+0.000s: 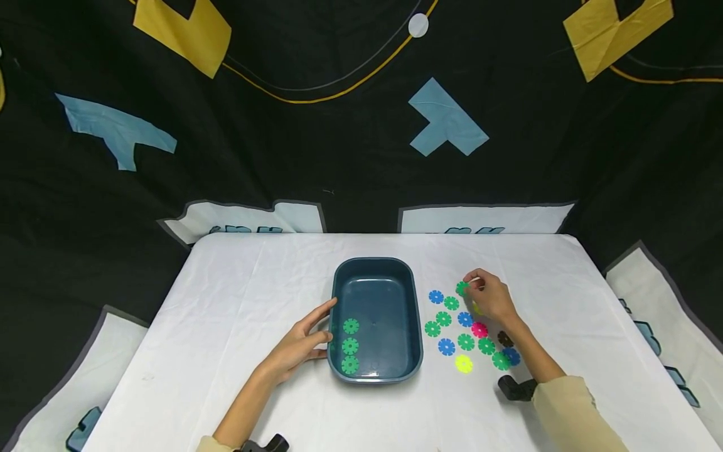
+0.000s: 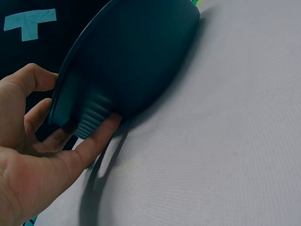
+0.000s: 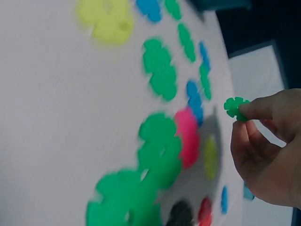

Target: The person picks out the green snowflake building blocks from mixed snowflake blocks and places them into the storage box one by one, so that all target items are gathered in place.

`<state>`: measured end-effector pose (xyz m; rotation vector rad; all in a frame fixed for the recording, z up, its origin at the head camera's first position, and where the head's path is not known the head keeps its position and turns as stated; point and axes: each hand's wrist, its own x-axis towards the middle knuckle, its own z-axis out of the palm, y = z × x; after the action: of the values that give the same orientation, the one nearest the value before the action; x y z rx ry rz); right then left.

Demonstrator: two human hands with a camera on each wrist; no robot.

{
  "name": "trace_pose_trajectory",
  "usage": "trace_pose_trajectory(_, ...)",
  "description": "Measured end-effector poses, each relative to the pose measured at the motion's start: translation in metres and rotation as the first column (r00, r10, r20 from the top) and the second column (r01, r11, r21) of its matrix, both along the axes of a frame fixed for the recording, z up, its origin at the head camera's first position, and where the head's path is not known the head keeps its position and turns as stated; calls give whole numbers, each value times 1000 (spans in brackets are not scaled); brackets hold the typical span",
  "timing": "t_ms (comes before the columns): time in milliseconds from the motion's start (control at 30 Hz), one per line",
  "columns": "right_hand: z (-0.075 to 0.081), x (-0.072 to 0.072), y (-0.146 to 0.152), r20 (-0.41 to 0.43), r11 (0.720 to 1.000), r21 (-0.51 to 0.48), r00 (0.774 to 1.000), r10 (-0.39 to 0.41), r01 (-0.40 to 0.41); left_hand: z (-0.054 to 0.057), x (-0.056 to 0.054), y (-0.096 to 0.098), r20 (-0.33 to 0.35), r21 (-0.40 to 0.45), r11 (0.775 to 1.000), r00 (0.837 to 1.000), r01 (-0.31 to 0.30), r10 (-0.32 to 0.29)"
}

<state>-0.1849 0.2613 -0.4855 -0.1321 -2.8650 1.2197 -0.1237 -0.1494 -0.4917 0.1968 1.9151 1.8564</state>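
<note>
My left hand (image 1: 296, 345) holds the left side of a dark blue-green rectangular tray (image 1: 416, 314), its fingertips at the rim and against the outer wall. In the left wrist view, one finger (image 2: 101, 134) presses low on that wall beside a ribbed grip. Three green notched discs (image 1: 350, 346) lie along the tray's left inside. My right hand (image 1: 491, 298) pinches another green notched disc (image 3: 233, 108) between thumb and finger, above the table. Under and around this hand lie several loose discs, among them a pink disc (image 1: 479, 330) and a yellow disc (image 1: 464, 363).
Blue discs (image 1: 446, 346), more green discs (image 1: 465, 342) and a dark brown disc (image 1: 505, 339) are spread on the white-covered table (image 1: 226, 301) to the tray's right. A black patterned curtain (image 1: 316, 157) hangs behind the table. A black wrist device (image 1: 516, 388) sits at the right sleeve.
</note>
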Motion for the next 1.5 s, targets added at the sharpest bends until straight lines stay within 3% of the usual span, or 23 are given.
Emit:
trace_pose_trajectory(200,21,5,-24,-96,984,-150,992,77,-91,1,0,0,-2,-1,1000,1000,-2,2)
trace_pose_trajectory(333,35,6,-51,-88,952,-271,989,123,-142,0,0,0,0,0,1000,1000,-1,1)
trace_pose_trajectory(600,46,7,-105,-70,903,-340,965,254,-262,0,1,0,0,-1,1000,1000,-2,2)
trace_pose_trajectory(767,42,7,-134,-76,895,-309,946,314,-322,2,0,1,-8,-4,1000,1000,1,-1)
trace_pose_trajectory(1033,21,4,-167,-78,888,-279,930,359,-366,0,1,1,3,10,1000,1000,7,-7)
trace_pose_trajectory(1300,7,1,-181,-56,898,-241,929,365,-367,-2,0,1,8,22,1000,1000,10,-11)
trace_pose_trajectory(1500,3,1,-187,-51,899,-174,915,400,-402,-2,0,1,13,22,1000,1000,10,-10)
